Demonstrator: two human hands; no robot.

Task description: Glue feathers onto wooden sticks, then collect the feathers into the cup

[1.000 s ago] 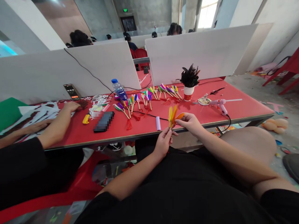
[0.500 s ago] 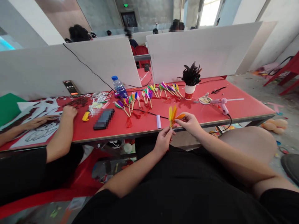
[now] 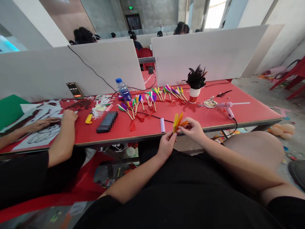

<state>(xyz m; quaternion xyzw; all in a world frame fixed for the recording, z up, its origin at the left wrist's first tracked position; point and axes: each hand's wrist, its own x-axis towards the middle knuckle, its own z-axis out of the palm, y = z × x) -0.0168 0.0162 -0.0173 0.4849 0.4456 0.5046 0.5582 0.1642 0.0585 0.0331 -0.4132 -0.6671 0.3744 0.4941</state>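
Observation:
A small bunch of yellow and orange feathers [image 3: 177, 121] is held over the table's front edge. My left hand [image 3: 167, 143] pinches its lower end. My right hand [image 3: 193, 129] is closed with the fingertips on an orange feather at the bunch's right side. Just left of the bunch, a small lilac block [image 3: 162, 125] lies on the red table [image 3: 143, 129]. Behind it, several colourful feather pieces [image 3: 137, 102] with sticks and red tassels lie in a row. A pink glue gun [image 3: 228, 110] rests to the right.
A paper cup [image 3: 194, 95] holds black feathers near the white partition [image 3: 205, 54]. A bottle [image 3: 124, 90], a dark pixelated object [image 3: 107, 121] and a yellow tool [image 3: 89, 119] stand or lie to the left. Another person's hands [image 3: 69, 117] rest over drawings at the far left.
The feather bunch has tilted to the right and sits slightly lower, with both my hands moved along with it. The whole view has shifted a little.

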